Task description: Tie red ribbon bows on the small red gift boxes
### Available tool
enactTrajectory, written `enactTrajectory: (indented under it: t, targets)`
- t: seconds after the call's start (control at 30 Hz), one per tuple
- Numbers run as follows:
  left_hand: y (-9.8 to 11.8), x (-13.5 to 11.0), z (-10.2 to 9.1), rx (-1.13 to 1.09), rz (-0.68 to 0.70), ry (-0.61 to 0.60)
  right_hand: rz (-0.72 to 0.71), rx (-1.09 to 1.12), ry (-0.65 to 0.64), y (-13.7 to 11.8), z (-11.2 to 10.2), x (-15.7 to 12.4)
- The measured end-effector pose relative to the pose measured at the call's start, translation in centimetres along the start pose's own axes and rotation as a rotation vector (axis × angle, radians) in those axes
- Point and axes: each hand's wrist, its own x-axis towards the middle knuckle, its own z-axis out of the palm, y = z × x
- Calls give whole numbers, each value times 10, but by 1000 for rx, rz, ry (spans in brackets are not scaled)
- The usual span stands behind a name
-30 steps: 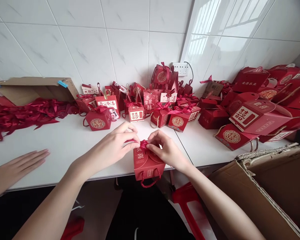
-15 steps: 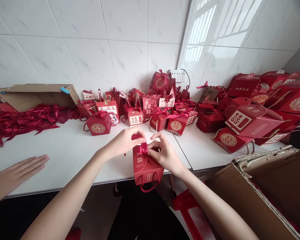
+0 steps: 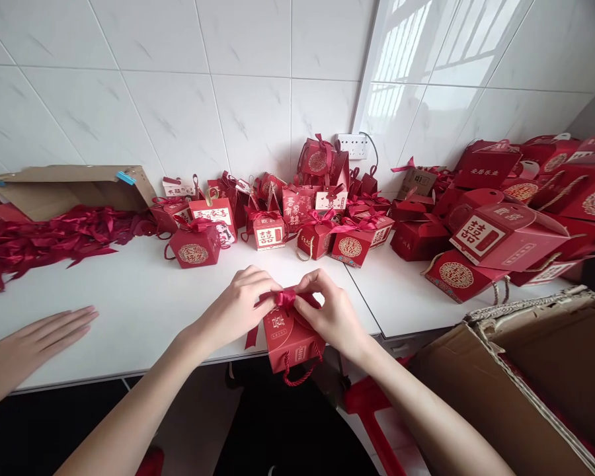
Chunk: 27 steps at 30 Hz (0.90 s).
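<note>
Box [image 3: 293, 340], contents hidden — left hand [image 3: 242, 297] and right hand [image 3: 336, 311] pinching its ribbon [image 3: 285, 299], open carton [image 3: 469, 380] at right

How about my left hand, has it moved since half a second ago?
Yes: your left hand has moved down the view and slightly left, away from the white power strip.

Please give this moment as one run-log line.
left hand: holds ribbon; right hand: holds ribbon; red box: under ribbon, at edge of table
</note>
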Motion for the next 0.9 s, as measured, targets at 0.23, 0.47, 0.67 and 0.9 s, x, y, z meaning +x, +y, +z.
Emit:
enactTrajectory:
  t: [0.23, 0.47, 0.67, 0.9]
  targets:
    - [14, -10, 3, -146, -198, -79, 22, 1, 28, 1, 2, -2]
    - [9, -9, 31, -422, -338, 75, -45, -87, 21, -1, -3, 0]
    - [6, -4, 35, -791, -366, 31, -63, -127, -29, -2, -10, 7]
    - [6, -3, 37, -848, -373, 90, -325, -365, 48, 2, -17, -8]
